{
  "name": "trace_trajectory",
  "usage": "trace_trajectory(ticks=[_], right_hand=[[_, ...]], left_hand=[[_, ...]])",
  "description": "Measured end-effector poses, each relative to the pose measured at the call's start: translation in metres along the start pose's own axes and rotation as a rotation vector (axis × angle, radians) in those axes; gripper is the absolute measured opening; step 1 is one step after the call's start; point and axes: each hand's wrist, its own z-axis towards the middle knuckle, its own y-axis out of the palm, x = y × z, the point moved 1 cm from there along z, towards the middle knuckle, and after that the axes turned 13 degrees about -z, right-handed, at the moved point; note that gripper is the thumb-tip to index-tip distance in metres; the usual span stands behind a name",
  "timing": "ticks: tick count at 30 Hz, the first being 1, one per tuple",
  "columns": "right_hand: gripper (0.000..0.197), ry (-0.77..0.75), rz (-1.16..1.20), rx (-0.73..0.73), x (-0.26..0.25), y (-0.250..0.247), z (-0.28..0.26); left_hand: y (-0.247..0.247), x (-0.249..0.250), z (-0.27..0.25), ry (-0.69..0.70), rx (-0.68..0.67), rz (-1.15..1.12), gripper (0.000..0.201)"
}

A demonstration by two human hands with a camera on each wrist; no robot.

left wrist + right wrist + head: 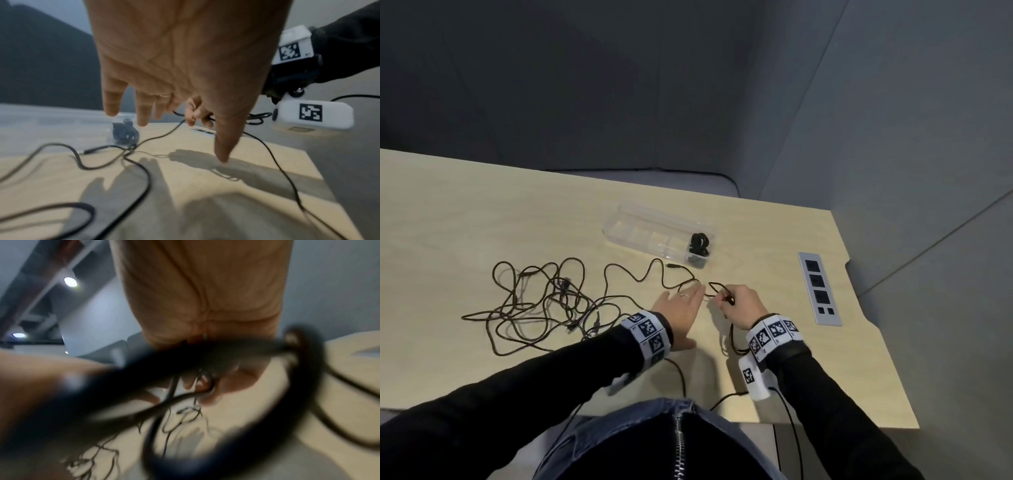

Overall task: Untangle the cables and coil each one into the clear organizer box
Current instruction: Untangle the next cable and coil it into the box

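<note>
Hands split the work: the right hand [739, 303] pinches loops of a half-coiled cable [635, 274], the left hand [681, 310] hovers with straight, empty fingers, so next comes drawing slack before dropping it into the organizer box [619, 224].

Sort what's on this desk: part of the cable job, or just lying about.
Part of the job:
clear organizer box
coiled cable inside it
tangled cables
cable in the right hand

Lying about:
power outlet strip set in the desk
</note>
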Motion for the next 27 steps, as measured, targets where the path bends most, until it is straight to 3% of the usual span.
trace_trajectory(ticks=[2, 5, 11, 16, 19, 24, 27], right_hand=[[0.017, -0.049, 0.079, 0.012, -0.002, -0.016, -0.006], [0.014, -0.097, 0.176, 0.084, -0.001, -0.040, -0.014], [0.024, -0.106, 0.434, 0.143, -0.006, -0.078, -0.031], [0.027, -0.135, 0.535, 0.203, -0.017, -0.093, -0.036], [0.020, -0.164, 0.427, 0.259, -0.022, -0.098, -0.036], [0.023, -0.198, 0.387, 0.310, -0.031, -0.107, -0.040], [0.030, -0.176, 0.467, 0.282, -0.034, -0.112, -0.042]], left_hand=[[-0.005, 0.007, 0.000, -0.043, 0.113, -0.163, 0.114], [-0.020, 0.012, 0.004, 0.041, 0.261, -0.285, 0.108], [-0.035, 0.014, 0.006, 0.200, 0.305, -0.395, 0.054], [-0.051, 0.022, 0.006, 0.269, 0.255, -0.652, 0.052], [-0.062, 0.029, 0.010, 0.259, 0.217, -0.908, 0.047], [-0.076, 0.031, 0.008, 0.254, 0.280, -1.114, 0.007], [-0.085, 0.020, 0.004, 0.244, 0.263, -1.202, 0.017]])
